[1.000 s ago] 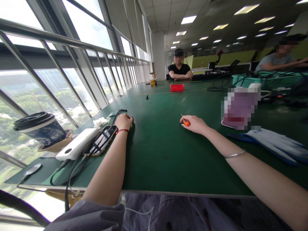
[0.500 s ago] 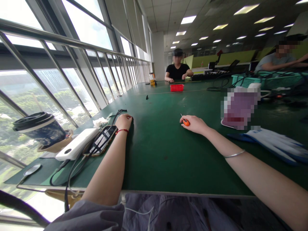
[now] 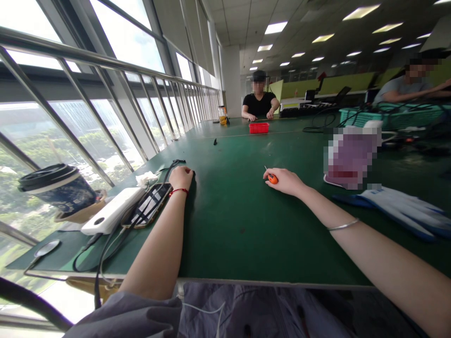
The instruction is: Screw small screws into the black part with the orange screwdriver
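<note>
My left hand (image 3: 181, 177) rests as a closed fist on the green table (image 3: 232, 220), a red string round its wrist; something dark shows at its far edge, too hidden to name. Beside that wrist lie a phone (image 3: 150, 206) and a white power bank (image 3: 112, 211) with black cables. My right hand (image 3: 286, 181) lies on the table with its fingers closed round a small screwdriver (image 3: 271, 177) with an orange handle, its thin tip pointing up and to the left. A silver bangle sits on my right forearm.
A lidded paper cup (image 3: 58, 190) stands at the left edge by the window railing. White and blue work gloves (image 3: 405, 209) lie at the right. A red tray (image 3: 259, 127) sits far down the table before a seated person (image 3: 260, 101). Another person (image 3: 408, 84) sits far right behind a green basket (image 3: 387, 115).
My hands have stayed where they were. The person at the far end has unfolded their arms and moved their hands on the table.
</note>
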`<control>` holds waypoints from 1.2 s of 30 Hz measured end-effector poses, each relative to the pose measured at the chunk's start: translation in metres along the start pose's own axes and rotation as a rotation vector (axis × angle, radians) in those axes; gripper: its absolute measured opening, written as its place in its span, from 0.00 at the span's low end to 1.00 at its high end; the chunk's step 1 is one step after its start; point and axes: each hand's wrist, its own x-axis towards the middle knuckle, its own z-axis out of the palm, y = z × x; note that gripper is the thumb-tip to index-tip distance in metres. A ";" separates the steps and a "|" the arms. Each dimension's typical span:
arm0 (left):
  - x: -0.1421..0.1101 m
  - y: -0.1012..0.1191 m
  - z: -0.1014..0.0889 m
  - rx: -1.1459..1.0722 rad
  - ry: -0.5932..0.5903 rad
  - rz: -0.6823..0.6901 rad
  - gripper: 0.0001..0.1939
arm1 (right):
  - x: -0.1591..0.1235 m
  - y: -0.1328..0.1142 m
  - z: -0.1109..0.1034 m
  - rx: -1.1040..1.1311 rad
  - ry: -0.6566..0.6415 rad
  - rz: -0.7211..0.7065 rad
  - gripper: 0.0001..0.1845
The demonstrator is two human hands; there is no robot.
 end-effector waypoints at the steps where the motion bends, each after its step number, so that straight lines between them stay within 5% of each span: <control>1: 0.000 0.000 0.000 0.001 -0.003 0.001 0.16 | 0.000 0.000 0.000 -0.001 0.001 0.001 0.14; 21: -0.002 0.005 -0.002 0.028 0.023 -0.049 0.17 | -0.002 -0.004 -0.003 -0.014 0.006 0.013 0.13; 28: -0.002 0.007 -0.004 -0.021 -0.070 -0.063 0.15 | -0.002 -0.005 -0.003 -0.009 0.000 0.017 0.13; 32: -0.006 0.019 0.000 -0.080 -0.146 0.066 0.14 | -0.003 -0.005 -0.002 0.007 0.006 0.012 0.12; 36: -0.019 0.047 0.006 -0.049 -0.198 0.373 0.14 | -0.006 -0.010 -0.006 0.020 0.087 0.003 0.11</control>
